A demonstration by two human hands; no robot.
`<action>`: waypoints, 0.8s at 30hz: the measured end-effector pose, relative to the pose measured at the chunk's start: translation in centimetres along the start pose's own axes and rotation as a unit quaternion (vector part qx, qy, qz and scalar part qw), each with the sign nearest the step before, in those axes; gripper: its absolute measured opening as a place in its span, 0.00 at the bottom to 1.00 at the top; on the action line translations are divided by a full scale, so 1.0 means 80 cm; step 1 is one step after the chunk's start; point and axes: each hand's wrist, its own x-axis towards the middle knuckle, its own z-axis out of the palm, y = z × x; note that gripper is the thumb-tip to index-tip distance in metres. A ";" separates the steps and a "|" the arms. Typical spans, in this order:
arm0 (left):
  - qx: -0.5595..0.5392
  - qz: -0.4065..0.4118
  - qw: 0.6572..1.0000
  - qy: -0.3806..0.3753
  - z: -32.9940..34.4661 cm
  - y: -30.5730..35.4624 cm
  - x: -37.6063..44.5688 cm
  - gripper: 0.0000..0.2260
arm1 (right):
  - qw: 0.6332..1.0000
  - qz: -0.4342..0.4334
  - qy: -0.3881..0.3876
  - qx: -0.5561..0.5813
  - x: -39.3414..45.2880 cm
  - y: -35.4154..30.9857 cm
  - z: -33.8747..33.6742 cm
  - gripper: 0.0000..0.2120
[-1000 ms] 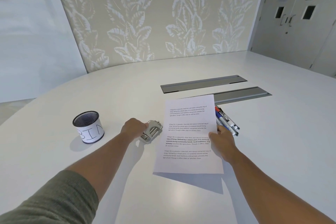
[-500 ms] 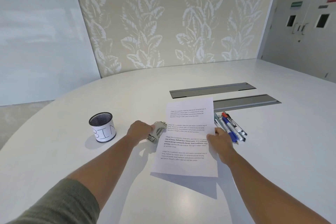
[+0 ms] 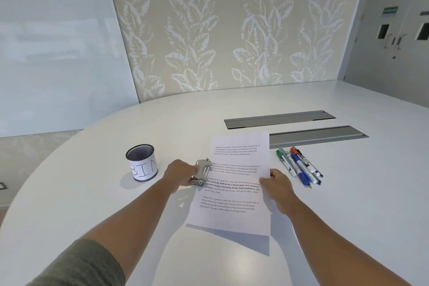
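- Nearest the camera, a green sleeve (image 3: pixel 76 264) covers the left upper arm; both bare forearms reach forward over the white table (image 3: pixel 92 204).
- At the sheet's right edge, the right hand (image 3: pixel 277 186) pinches the sheet (image 3: pixel 234 195), thumb on the printed face. The other fingers are hidden beneath it.
- Position of the sheet: it is one printed page with four blocks of text, running lengthwise away from the person. Its near end hangs clear of the table, as the shadow below it shows. Its far end lies near the table slots.
- At the sheet's left edge, the left hand (image 3: pixel 180 175) has its fingers curled round the punch (image 3: pixel 202 174), gripping it from the left side. This small metal tool appears to be a hole punch.
- Position of the punch: it is at the middle of the sheet's left edge and touches it. Whether the edge is seated in the tool's mouth cannot be told from this view.
- Step in hand, as judged: aligning the sheet's left edge with the punch before pressing.
- Next move calls for sliding the edge fully and squarely into the mouth. The right hand holds the sheet flat while the left presses the lever down. A skewed edge would likely give uneven holes.
- Left of the punch, a mesh cup (image 3: pixel 142 162) labelled "BIN" stands upright, apart from the hand.
- Right of the sheet, several pens (image 3: pixel 299 167) lie on the table, near the sheet and untouched.
- Farther back, two grey slots (image 3: pixel 278 119) are set in the table. Behind them are a leaf-patterned wall (image 3: pixel 232 30) and, at far right, grey doors (image 3: pixel 394 42).
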 end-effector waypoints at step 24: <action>-0.076 -0.057 0.995 -0.033 -0.020 -0.051 -0.029 0.12 | 0.997 0.009 -0.053 -0.047 -0.008 0.009 0.025 0.10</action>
